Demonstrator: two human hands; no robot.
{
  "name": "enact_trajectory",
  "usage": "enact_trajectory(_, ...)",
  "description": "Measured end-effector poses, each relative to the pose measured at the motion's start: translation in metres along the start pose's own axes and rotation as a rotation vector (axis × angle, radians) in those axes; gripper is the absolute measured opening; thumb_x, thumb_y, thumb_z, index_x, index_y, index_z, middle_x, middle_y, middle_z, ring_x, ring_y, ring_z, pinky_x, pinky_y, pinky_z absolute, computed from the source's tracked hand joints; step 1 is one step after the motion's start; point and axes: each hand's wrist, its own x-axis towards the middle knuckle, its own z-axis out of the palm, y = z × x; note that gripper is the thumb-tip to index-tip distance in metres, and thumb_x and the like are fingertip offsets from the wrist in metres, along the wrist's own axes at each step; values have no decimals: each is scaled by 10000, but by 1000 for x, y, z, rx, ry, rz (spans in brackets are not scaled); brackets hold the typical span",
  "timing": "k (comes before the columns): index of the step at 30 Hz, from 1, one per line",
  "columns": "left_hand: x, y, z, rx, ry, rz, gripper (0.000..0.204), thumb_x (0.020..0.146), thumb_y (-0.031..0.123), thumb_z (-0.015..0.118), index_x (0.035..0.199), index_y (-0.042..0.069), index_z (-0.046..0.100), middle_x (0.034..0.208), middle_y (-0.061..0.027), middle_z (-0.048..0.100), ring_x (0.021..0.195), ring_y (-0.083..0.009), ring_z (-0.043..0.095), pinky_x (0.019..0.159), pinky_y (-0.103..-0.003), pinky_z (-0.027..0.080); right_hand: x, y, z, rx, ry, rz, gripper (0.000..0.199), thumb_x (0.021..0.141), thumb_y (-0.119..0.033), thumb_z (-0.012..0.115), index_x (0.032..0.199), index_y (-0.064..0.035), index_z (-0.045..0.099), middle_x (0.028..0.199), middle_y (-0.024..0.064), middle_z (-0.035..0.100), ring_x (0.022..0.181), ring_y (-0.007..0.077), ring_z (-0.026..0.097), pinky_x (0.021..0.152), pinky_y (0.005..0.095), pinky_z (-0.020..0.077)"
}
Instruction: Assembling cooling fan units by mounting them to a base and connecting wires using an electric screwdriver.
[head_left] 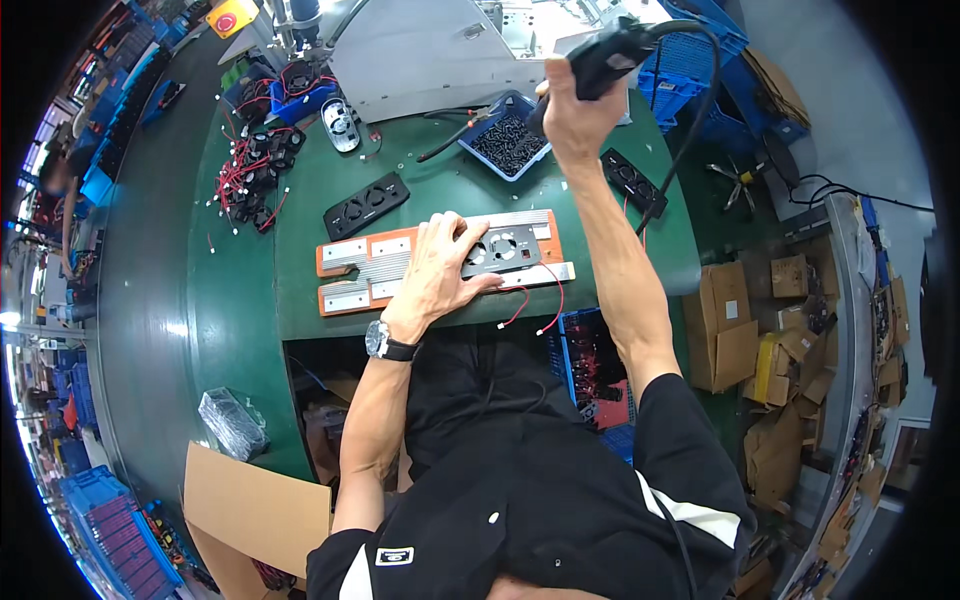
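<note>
My left hand (437, 272) spans a black panel with round fan openings (505, 250), its thumb at the near edge and its fingers at the far edge. The panel lies in an orange fixture with ribbed metal plates (385, 262), and red wires trail from it toward me. Raised at the back right, my right hand (582, 122) is wrapped round a black corded electric screwdriver (612, 60). Its lower end is over the right side of a blue tray of small black screws (508, 148); whether it touches the screws is hidden.
Similar black panels (367, 206) (634, 183) lie beyond the fixture and at the right. Small fans with red wires (255, 175) are heaped at the left. Pliers (450, 138) rest beside the tray, before a grey machine (420, 60). A cardboard box (255, 500) stands lower left.
</note>
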Motion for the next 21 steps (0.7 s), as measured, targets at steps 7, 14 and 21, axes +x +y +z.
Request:
enact_trajectory(7, 7, -7, -2, -11, 230, 15, 711, 731, 292, 906, 1345, 46, 648, 1190, -163, 606, 1091, -326, 564, 974, -418, 450, 32, -35, 0, 163, 21, -39, 388, 950, -187, 782, 1142, -3, 500, 791, 70, 638, 604, 154, 639, 574, 291, 583)
enact_trajectory(14, 15, -5, -7, -116, 270, -2, 675, 753, 283, 902, 1334, 43, 658, 1222, -191, 617, 1148, -344, 586, 988, -434, 486, 26, -21, 1, 74, -41, -12, 351, 942, -184, 793, 1093, -5, 532, 763, 43, 631, 584, 139, 632, 563, 277, 570)
enact_trajectory(21, -6, 1, 11, -51, 90, 9, 694, 677, 205, 922, 1303, 53, 666, 1236, -140, 599, 1194, -334, 531, 1047, -442, 440, -4, 11, 1, 3, -21, 121, 427, 884, -261, 861, 1063, -17, 559, 781, 20, 637, 612, 115, 625, 545, 262, 530)
